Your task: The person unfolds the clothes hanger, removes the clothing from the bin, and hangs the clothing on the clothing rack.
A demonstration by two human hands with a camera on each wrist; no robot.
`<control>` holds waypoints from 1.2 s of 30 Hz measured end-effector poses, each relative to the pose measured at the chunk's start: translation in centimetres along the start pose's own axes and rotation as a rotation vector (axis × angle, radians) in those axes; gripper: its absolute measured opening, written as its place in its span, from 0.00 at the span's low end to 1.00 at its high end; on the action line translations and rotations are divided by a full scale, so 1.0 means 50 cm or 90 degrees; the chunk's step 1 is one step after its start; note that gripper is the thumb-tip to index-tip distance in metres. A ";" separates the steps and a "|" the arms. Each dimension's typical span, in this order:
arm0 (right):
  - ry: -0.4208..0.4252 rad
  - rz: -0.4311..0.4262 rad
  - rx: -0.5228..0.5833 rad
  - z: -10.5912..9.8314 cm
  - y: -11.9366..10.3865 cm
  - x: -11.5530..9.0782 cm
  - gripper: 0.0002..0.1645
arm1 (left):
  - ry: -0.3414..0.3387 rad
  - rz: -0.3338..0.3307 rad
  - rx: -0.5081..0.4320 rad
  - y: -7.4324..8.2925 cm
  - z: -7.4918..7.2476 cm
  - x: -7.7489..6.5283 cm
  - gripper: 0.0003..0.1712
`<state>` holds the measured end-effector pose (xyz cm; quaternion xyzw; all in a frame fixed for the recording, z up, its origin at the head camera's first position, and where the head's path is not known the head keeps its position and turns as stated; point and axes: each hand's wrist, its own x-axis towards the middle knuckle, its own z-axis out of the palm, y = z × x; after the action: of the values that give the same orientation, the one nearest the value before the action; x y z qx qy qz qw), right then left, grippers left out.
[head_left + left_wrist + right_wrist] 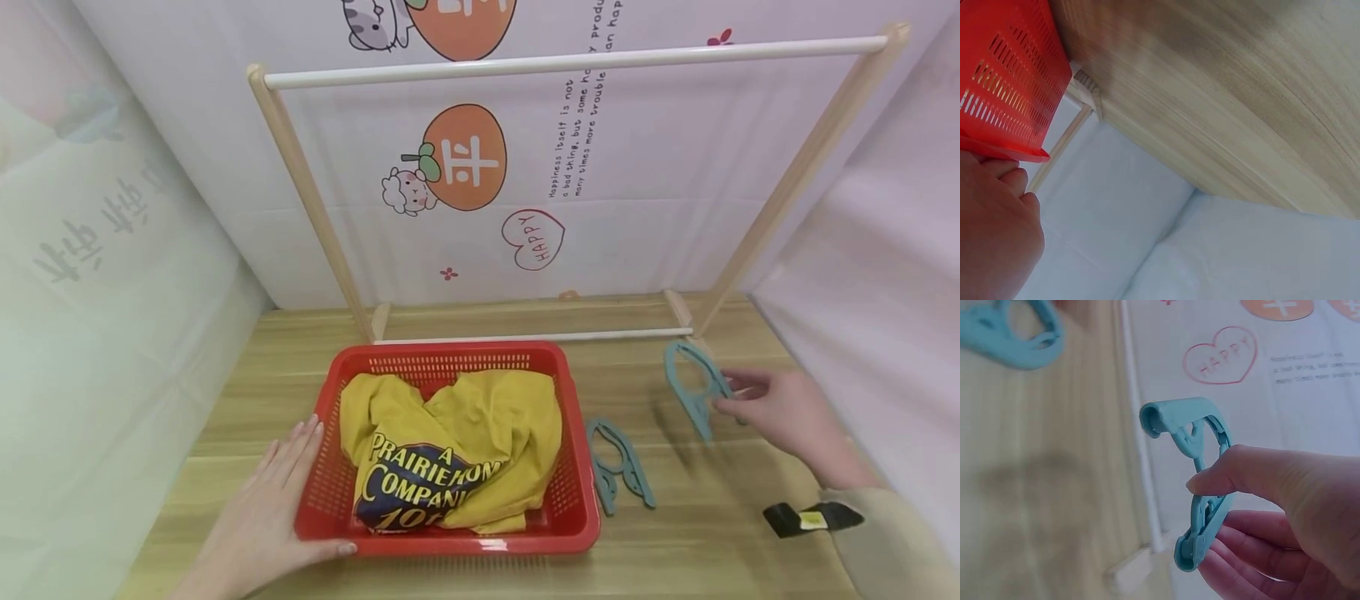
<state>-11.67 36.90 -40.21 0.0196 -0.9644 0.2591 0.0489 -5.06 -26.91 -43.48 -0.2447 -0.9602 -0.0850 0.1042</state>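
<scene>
Red basket (pixel 480 546) on table (pixel 690 542), yellow cloth (pixel 517 433) w/ print bunched inside. L hand (pixel 266 500), fingers straight, resting at basket's L & near rim. R hand (pixel 795 412) pinching blue hanger (pixel 1197 515) above table; hanger juts L of hand. 2nd hanger (pixel 632 471) on table, just R of basket.

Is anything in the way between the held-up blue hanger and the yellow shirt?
Yes, the red basket's right wall stands between the held-up blue hanger and the yellow shirt. From above, nothing visible blocks the way.
</scene>
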 end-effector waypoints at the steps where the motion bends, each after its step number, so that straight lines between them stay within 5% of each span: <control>1: 0.005 0.001 0.004 -0.004 -0.006 0.004 0.33 | -0.002 -0.002 0.000 0.000 0.000 0.000 0.79; 18: 0.004 0.017 0.044 -0.029 -0.129 0.062 0.36 | -0.008 -0.010 0.004 0.002 -0.001 -0.001 0.78; 36: -0.013 -0.022 0.107 0.025 -0.246 0.114 0.28 | -0.006 -0.002 0.008 0.000 -0.002 0.001 0.78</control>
<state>-16.68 25.55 -34.55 0.0428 -0.9393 0.3380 0.0414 -5.08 -26.91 -43.37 -0.2431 -0.9616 -0.0780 0.1010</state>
